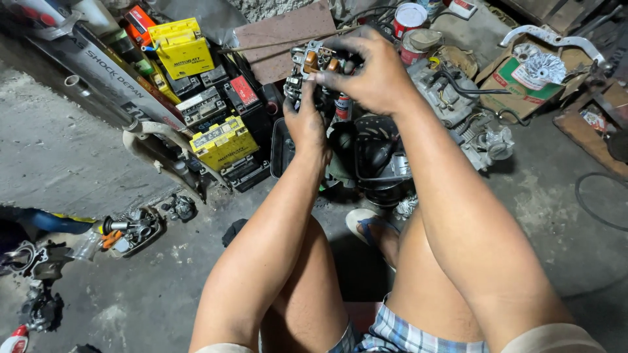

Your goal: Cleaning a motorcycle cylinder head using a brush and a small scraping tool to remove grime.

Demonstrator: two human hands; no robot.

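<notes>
Seated on a workshop floor, a person grips a small metal engine part (314,68) at upper centre between left hand (306,121) and right hand (369,72), apparently mid-inspection; turning it calls for steady fingers.

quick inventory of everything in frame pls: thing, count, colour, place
small engine part: 1, grey metal with brown bits, held in both hands, top centre
batteries: several, yellow and black, stacked upper left
metal tube: 1, grey, lying upper left
tins: 2, red and white, top centre
engine block: 1, grey, right of the hands
cardboard box: 1, brown, top right, silver finned part on it
tray of small parts: 1, dark, left on the floor
sandal: 1, blue strap, centre floor
concrete floor: grey, stained
left hand: 1, under the part
right hand: 1, over the part
</notes>
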